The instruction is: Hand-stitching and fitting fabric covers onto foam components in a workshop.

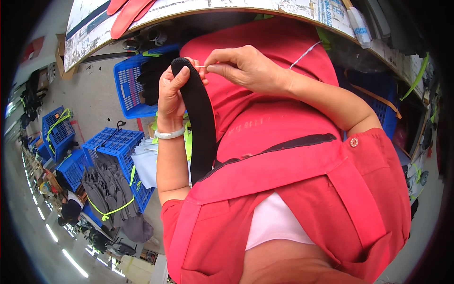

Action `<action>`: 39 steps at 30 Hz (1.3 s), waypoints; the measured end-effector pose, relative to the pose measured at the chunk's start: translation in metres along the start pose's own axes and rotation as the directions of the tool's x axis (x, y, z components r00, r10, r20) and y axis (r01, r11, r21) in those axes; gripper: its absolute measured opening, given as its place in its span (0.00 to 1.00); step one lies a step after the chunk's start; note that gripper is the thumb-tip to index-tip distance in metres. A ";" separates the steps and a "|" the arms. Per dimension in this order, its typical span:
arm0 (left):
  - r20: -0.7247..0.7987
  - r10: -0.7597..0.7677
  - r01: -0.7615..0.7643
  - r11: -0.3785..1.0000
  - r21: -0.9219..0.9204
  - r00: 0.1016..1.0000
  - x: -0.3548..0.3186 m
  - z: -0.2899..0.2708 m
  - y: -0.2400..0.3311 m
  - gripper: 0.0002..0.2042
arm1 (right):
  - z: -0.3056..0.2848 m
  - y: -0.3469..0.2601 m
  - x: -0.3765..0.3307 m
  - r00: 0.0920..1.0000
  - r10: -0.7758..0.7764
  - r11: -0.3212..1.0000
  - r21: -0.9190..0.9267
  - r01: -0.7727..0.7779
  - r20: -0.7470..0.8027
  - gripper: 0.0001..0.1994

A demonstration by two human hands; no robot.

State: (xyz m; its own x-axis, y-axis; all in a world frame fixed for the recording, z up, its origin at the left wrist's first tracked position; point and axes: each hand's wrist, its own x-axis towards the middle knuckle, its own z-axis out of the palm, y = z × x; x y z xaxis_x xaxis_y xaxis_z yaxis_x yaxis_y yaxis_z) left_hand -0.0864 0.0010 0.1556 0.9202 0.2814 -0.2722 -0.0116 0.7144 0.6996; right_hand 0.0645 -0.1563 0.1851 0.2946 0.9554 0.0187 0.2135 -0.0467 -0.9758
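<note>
My left hand [171,97] is closed around the upper end of a long black knitted band [198,113], with the thumb pressed on its face. The band has a ribbed edge and hangs down beside my left forearm onto my red apron [283,118]. Close by on the right, my right hand [248,68] pinches a thin, pale, needle-like thing [201,66] between thumb and forefinger. Its other end reaches the fingers of my left hand; whether it is a needle or a taut thread I cannot tell.
Ahead is a worn white tabletop [90,40] with red gloves [130,14] on it. A blue crate [124,87] with black cloth stands below. More blue crates [111,142] and a bundle of grey pieces [109,184] tied with a yellow-green strip lie left. A pale cord [305,54] crosses my lap.
</note>
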 end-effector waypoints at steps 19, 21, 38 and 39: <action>-0.009 0.079 -0.074 0.965 0.251 0.997 -0.012 0.012 0.000 0.11 | 0.024 -0.001 -0.006 0.990 0.135 0.883 0.447 -0.144 0.052 0.09; 0.003 0.133 -0.131 0.975 0.179 0.991 -0.012 0.019 -0.002 0.09 | 0.025 -0.004 -0.010 0.968 0.198 0.683 0.688 -0.247 0.151 0.10; -0.138 0.078 -0.060 0.990 0.128 0.987 0.013 0.007 -0.006 0.14 | -0.175 0.107 0.023 0.858 -0.393 0.414 -0.897 -0.156 -0.331 0.09; -0.161 0.101 -0.069 0.979 0.192 0.982 0.016 0.009 -0.007 0.18 | -0.166 0.093 0.028 0.793 -0.494 0.386 -0.907 -0.166 -0.356 0.08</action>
State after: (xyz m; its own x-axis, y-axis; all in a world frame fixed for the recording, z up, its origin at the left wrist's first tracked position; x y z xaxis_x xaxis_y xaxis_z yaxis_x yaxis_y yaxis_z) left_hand -0.0685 -0.0057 0.1522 0.8391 0.4519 -0.3029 0.0000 0.5568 0.8306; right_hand 0.2475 -0.1822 0.1312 0.4594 0.6775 0.5744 0.8787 -0.4410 -0.1827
